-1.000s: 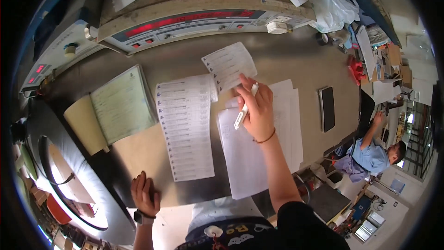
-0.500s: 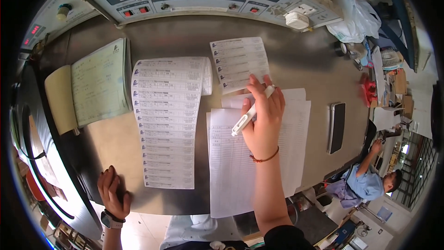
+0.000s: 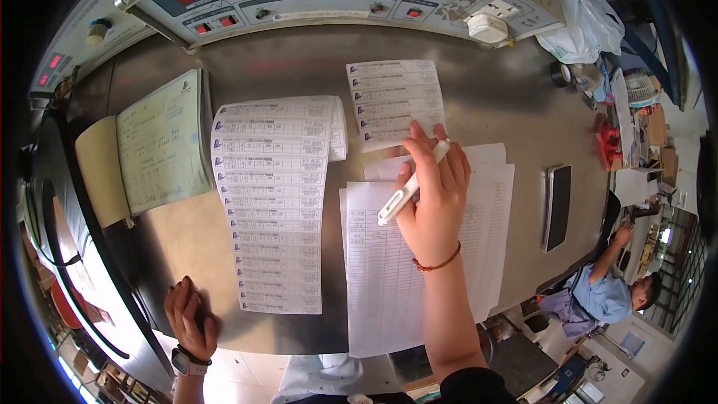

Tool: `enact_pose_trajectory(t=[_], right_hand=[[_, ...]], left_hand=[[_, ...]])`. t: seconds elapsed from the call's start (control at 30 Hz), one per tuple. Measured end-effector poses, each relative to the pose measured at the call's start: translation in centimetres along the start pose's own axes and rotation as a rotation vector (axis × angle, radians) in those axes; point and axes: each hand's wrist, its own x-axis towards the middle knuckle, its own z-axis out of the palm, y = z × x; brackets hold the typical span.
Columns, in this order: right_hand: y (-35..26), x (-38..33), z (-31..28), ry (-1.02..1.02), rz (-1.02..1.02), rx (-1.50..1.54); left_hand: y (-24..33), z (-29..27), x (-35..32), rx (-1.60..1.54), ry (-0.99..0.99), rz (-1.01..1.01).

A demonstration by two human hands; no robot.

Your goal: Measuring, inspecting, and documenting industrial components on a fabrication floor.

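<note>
My right hand point(image 3: 440, 202) has a white pen point(image 3: 394, 206) gripped between thumb and fingers. Its fingertips rest at the lower edge of a short label sheet point(image 3: 396, 97), over stacked printed form sheets point(image 3: 381, 284). The pen slants across the hand and one end points down toward the forms. Left of them lies a long strip of printed labels point(image 3: 278, 217), curled over at its far end. My left hand point(image 3: 191, 320) lies near the table's front left edge, fingers extended and nothing held. A watch sits on that wrist.
An open notebook point(image 3: 166, 135) lies at the left. Along the back stands a power supply point(image 3: 321, 11) with red digits and a white plug point(image 3: 488, 28). A phone point(image 3: 557, 208) is at the right, a plastic bag point(image 3: 587, 26) behind it. Far right, a person in blue point(image 3: 604, 295) sits.
The whole view has shifted slightly, so things appear a little further right and lower. Both hands keep nearly the same pose, and the pen stays in my right hand.
</note>
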Motion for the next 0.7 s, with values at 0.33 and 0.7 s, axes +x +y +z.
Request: enact_pose_trajectory(t=[0.33,0.7], right_hand=[[0.2,0.1,-0.1,0.006,0.010,0.001],[-0.6,-0.3,0.6,-0.008,-0.020,0.011]], left_hand=[[0.2,-0.3,0.6,-0.008,-0.006,0.021],[0.5,-1.2,-0.6,0.025,0.065,0.158]])
